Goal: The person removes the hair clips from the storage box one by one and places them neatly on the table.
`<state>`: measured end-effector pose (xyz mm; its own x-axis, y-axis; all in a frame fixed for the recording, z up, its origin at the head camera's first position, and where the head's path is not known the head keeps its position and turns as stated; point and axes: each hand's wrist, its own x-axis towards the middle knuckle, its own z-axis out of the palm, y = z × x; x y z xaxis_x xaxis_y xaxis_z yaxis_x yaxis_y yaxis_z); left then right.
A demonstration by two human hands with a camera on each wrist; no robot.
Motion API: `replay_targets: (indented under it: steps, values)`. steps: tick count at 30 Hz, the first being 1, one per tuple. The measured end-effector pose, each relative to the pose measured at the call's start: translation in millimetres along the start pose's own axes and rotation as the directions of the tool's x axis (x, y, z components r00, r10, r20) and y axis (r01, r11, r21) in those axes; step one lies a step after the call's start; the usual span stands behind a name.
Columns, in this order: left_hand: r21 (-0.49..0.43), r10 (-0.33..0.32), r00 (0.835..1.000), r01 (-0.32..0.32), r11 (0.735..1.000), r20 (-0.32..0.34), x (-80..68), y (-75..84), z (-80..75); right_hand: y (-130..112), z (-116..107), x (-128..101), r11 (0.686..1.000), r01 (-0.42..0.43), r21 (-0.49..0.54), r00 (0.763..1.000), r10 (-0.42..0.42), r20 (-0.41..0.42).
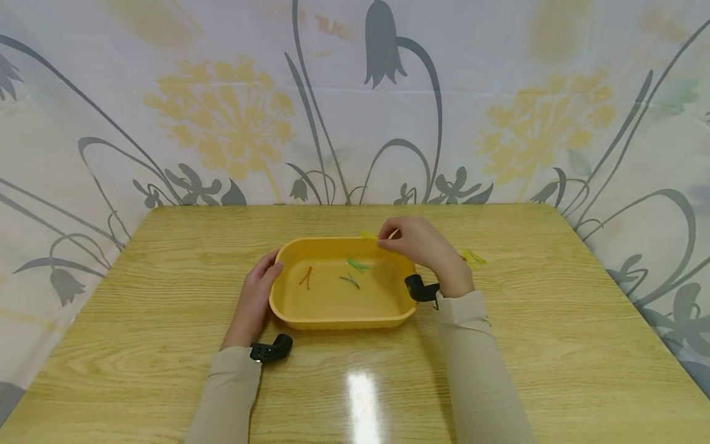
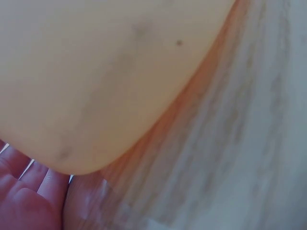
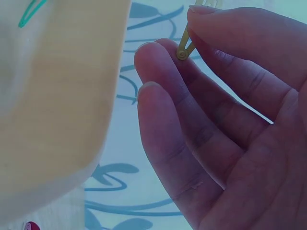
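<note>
At far rim of tub (image 1: 341, 320), right hand (image 1: 418, 243) pinches yellow clip (image 1: 368, 235); left hand (image 1: 259, 282), fingers uncurled, rests against side. Looks mid-transfer; next likely calls for lowering clip inside, releasing.

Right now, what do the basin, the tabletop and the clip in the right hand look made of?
Yellow basin: likely molded plastic, smooth satin; even color, rounded corners.
Tabletop: wood-grain with glossy glare; laminate or varnished wood, can't tell.
Clip: probably painted metal; thin strips meeting at a round rivet-like dot, plastic not ruled out.
</note>
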<state>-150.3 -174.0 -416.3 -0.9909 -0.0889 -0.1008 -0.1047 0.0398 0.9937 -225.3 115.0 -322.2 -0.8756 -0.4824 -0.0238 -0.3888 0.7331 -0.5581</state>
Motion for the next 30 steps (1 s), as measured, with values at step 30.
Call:
replay_targets:
  steps: [30]
  values:
    - [0.006, -0.009, 1.000, 0.009, 1.000, 0.013, -1.0, -0.4, -1.0, 18.7, -12.2, -7.8, 0.997, -0.046, 0.057, 0.998, 0.048, -0.045]
